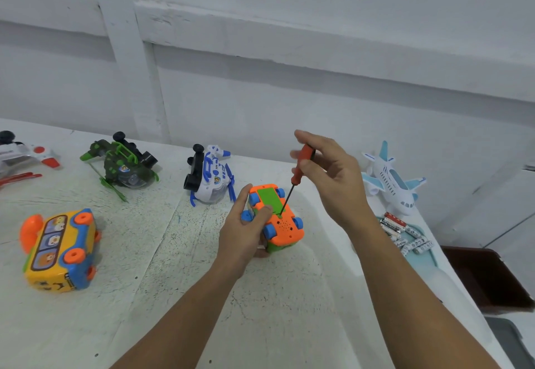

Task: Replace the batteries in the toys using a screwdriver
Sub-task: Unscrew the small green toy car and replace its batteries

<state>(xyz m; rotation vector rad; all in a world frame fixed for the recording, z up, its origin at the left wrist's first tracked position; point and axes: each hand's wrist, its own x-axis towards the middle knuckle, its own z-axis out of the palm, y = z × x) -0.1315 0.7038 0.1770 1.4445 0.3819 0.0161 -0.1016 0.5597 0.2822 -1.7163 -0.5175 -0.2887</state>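
Note:
An orange toy car [282,225] with blue wheels lies upside down near the table's middle, its green battery cover [269,197] facing up. My left hand [246,229] grips the car from the left, thumb on the cover's near end. My right hand [327,177] pinches the red handle of a screwdriver [299,170]. Its dark shaft slants down to the screw at the cover's near edge. Several batteries [405,234] lie on a light blue tray at the right.
Other toys stand on the white table [173,281]: a yellow bus [59,251] at left, a green helicopter [123,163], a white-blue helicopter [210,176], a white airplane [390,179] at right, a red-white toy [23,155] far left. A dark brown box [489,279] sits beyond the right edge.

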